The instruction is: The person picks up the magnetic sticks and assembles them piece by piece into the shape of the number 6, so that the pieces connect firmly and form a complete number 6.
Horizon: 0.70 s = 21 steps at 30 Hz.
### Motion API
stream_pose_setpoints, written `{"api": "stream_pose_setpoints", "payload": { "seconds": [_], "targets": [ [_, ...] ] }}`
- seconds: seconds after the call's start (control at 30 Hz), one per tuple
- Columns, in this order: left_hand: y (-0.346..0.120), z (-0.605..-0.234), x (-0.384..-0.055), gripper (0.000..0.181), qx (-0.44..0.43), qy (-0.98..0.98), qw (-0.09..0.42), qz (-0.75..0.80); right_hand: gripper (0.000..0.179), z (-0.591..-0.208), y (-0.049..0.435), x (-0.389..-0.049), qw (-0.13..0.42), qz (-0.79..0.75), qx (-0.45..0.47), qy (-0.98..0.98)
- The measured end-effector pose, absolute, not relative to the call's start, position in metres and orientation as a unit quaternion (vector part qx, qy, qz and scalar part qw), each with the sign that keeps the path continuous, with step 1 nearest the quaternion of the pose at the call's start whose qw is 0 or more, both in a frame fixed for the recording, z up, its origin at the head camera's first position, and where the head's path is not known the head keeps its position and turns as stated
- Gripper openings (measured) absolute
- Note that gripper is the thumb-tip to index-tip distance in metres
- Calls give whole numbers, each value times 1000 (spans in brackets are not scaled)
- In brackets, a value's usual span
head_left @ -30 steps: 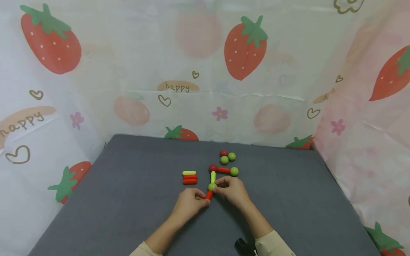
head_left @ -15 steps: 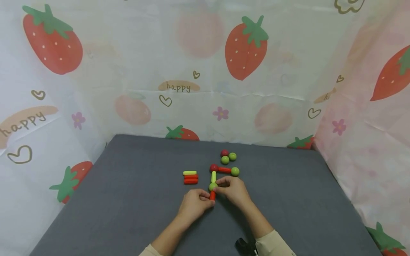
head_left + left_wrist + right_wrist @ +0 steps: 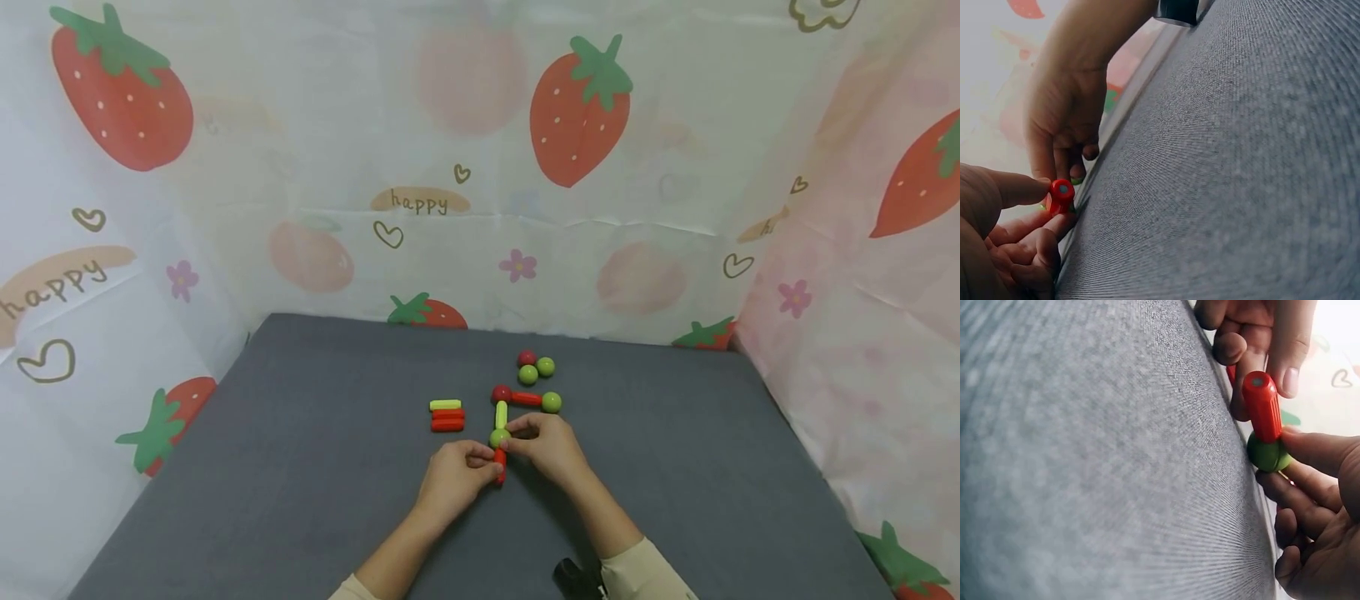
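In the head view my left hand (image 3: 455,475) pinches a ribbed red rod (image 3: 501,479) between thumb and fingers; its near end shows past the thumb. The rod's other end meets a green ball (image 3: 498,438), which my right hand (image 3: 553,450) grips with thumb and fingertips. From this ball a yellow-green rod (image 3: 501,414) runs away to a dark red ball (image 3: 501,393). A second red rod (image 3: 527,399) leads right from there to another green ball (image 3: 552,402). In the right wrist view the held red rod (image 3: 1263,406) sits against the green ball (image 3: 1264,455), its tip bearing a grey disc.
Left of the joined pieces lie a loose yellow-green rod (image 3: 445,405) and two red rods (image 3: 447,425), side by side. Behind them sit a dark red ball (image 3: 527,358) and two green balls (image 3: 546,367). A black object (image 3: 574,578) lies by the right sleeve on the grey tabletop (image 3: 337,433).
The held red rod has swung from a slant into line with the yellow-green rod. My left hand has moved slightly right, its thumb now farther up the rod. The right hand stays at the ball.
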State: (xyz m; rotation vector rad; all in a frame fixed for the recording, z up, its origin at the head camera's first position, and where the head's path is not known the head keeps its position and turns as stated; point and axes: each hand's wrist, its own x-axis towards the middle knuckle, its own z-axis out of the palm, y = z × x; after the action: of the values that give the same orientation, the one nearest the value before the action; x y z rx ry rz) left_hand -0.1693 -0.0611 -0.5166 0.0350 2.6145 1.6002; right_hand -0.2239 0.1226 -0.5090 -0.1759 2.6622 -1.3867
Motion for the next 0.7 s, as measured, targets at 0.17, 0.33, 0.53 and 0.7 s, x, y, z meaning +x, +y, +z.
{"api": "stream_pose_setpoints", "payload": {
  "seconds": [0.17,0.33,0.53,0.7],
  "targets": [
    [-61,-516,-168,22,12,853,37,521,22,-506,123,-223,70,-456,-66,885],
    [-61,-515,-167,22,12,855,33,517,21,-501,128,-226,73,-440,-100,889],
    [-61,-516,-167,21,15,856,34,516,20,-484,143,-243,70,-419,-133,895],
    [-57,-516,-166,22,11,859,34,511,25,-468,163,-270,25,-416,-111,902]
  ]
}}
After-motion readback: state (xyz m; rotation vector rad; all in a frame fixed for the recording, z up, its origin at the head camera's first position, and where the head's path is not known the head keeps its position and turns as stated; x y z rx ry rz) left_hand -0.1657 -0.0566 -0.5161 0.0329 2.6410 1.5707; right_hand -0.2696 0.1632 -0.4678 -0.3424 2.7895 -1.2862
